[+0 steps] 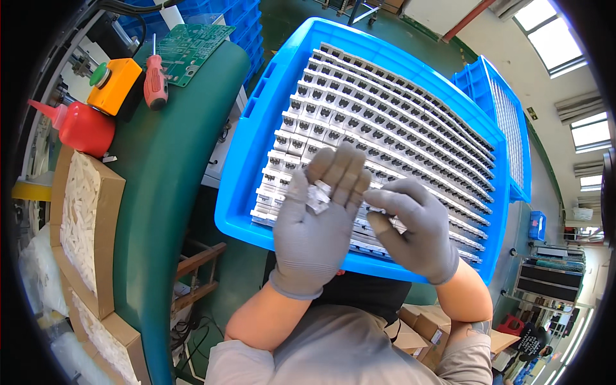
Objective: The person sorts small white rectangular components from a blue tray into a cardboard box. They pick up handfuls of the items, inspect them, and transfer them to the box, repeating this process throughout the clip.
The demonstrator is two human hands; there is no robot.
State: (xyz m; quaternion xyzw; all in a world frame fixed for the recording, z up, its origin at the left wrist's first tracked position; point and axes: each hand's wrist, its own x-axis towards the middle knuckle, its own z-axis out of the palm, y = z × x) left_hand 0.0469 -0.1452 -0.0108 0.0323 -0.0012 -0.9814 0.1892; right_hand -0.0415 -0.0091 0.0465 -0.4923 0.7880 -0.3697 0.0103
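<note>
My left hand is turned palm up with its fingers stretched out, above the near left part of a blue plastic crate. A few small, shiny whitish pieces lie loose on that palm near the finger bases. Beside it, to the right, my right hand has thumb and forefinger closed in a pinch; what sits between the tips is too small to name. Both hands wear grey gloves. Under them, the crate holds long rows of white block-shaped modules with black parts on top.
On the green bench to the left are a red-handled screwdriver, a green circuit board, a red squeeze bottle and an orange button box. A cardboard box of white pieces stands beside them. Another blue crate lies beyond.
</note>
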